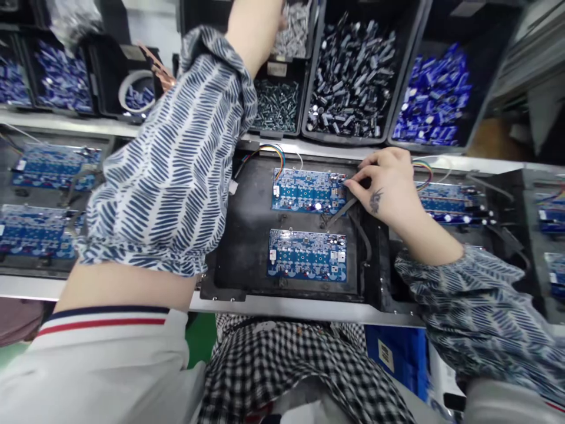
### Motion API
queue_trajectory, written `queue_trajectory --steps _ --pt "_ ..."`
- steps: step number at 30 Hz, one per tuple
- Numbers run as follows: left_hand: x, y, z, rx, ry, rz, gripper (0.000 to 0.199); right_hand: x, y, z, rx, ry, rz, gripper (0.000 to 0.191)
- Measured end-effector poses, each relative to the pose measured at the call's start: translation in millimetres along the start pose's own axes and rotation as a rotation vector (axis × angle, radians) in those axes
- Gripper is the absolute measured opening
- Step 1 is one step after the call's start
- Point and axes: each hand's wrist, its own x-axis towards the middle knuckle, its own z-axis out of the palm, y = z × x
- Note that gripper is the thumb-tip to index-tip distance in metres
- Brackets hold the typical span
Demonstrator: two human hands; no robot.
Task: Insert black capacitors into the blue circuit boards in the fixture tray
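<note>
Checked trousers and a white sleeve fill the near edge, below a metal bench rail. Past it a black tray holds two blue boards: the far board and the near board. More blue boards lie on the trays to either side. Behind stands a row of black bins: one of silver parts, one of dark screws, one of black capacitors, one of blue capacitors.

Right hand: fingers pinched together at the far board's right edge, touching it; what they pinch is too small to tell. Left hand reaches up into the bin of silver parts, almost wholly out of frame; I cannot tell whether its fingers are apart or closed.
</note>
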Motion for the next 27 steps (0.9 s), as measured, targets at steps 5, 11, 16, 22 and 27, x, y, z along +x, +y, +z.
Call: queue_trajectory --steps 5,11,16,22,27 --pt "-34.4 13.5 -12.2 0.228 0.010 0.172 0.044 -1.4 -9.0 -0.3 -0.024 0.037 -0.008 0.024" --pt "-92.6 43.5 8.0 -0.020 -0.048 0.150 0.034 2.3 -11.6 3.0 -0.031 0.031 0.033 0.022" --pt "-169.2 74.5 39.2 -0.349 -0.228 -0.038 0.029 5.1 -22.4 -5.9 -0.029 -0.052 -0.011 0.018" --pt "-233.8 92.1 62.6 -0.515 -0.314 -0.280 0.010 -4.8 -54.0 -33.5 0.144 0.096 -0.026 0.036" --pt "-249.6 98.3 69.1 -0.692 -0.373 -0.356 0.006 -8.8 -69.4 -40.5 0.376 0.194 -0.039 0.007"
